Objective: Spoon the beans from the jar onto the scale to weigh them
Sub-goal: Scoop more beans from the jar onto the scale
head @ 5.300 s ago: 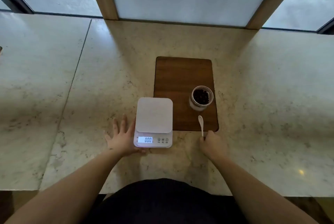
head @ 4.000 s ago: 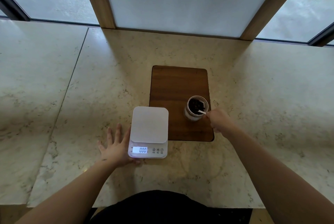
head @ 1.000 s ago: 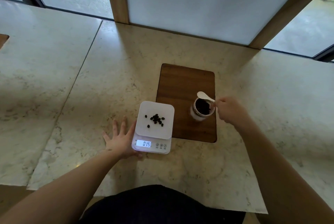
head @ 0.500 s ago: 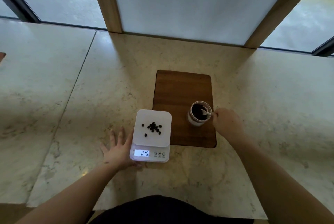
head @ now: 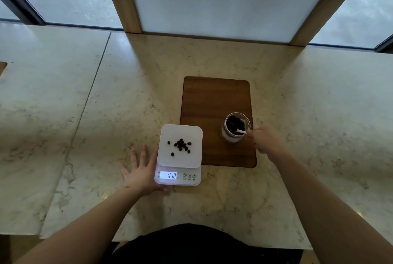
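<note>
The white scale [head: 179, 155] sits low in the middle of the frame on the stone table [head: 85, 114]. A small pile of dark beans [head: 180, 145] lies on its top, and its screen shows 010. The left hand [head: 140, 173] lies flat with fingers spread, touching the scale's left side. To the right, the jar [head: 235, 128] of beans stands on a brown wooden board [head: 212, 102]. The right hand [head: 265, 139] pinches a white spoon [head: 241, 131] that dips into the jar.
</note>
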